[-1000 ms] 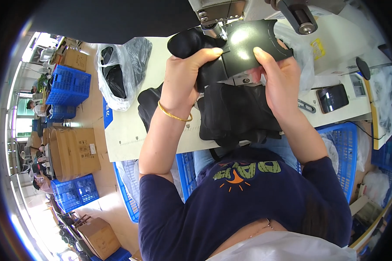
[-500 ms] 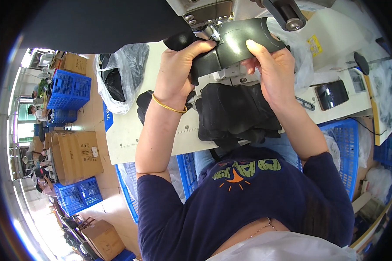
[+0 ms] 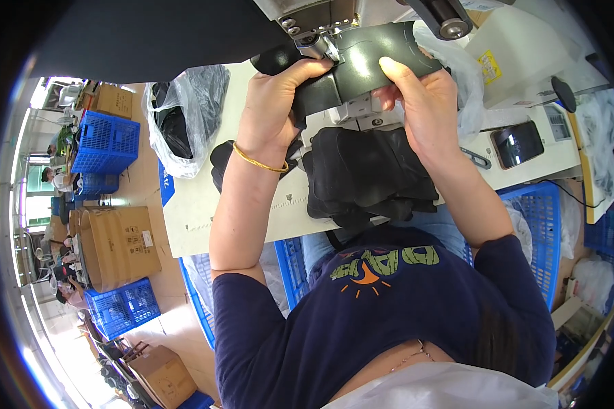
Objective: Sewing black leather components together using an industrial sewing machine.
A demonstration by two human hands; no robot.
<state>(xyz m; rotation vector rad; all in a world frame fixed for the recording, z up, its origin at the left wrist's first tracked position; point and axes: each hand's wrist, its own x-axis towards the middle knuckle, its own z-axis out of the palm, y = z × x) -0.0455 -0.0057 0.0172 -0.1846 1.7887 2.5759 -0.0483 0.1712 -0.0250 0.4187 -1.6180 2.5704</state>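
A smooth black leather-like piece (image 3: 361,60), with a seam across it and curved edges, lies beneath the presser foot of a sewing machine (image 3: 318,19). My left hand (image 3: 274,99) is closed on its left part, thumb on top right beside the foot. Farther right, my right hand (image 3: 426,102) pinches the front edge, thumb above and fingers partly hidden below. Between my forearms rests a pile of similar black pieces (image 3: 368,170) at the front of the table; more black material (image 3: 220,163) shows behind my left wrist.
On the white table (image 3: 192,213) stand a clear plastic bag (image 3: 208,102) with black contents at left and a phone (image 3: 517,144) at right, near a small grey-handled tool (image 3: 476,159). Blue crates (image 3: 542,211) sit below the table edge. Cardboard boxes (image 3: 123,242) occupy the floor at left.
The whole view has shifted slightly. My hands keep the same hold on the black piece, which shows no clear movement under the foot.
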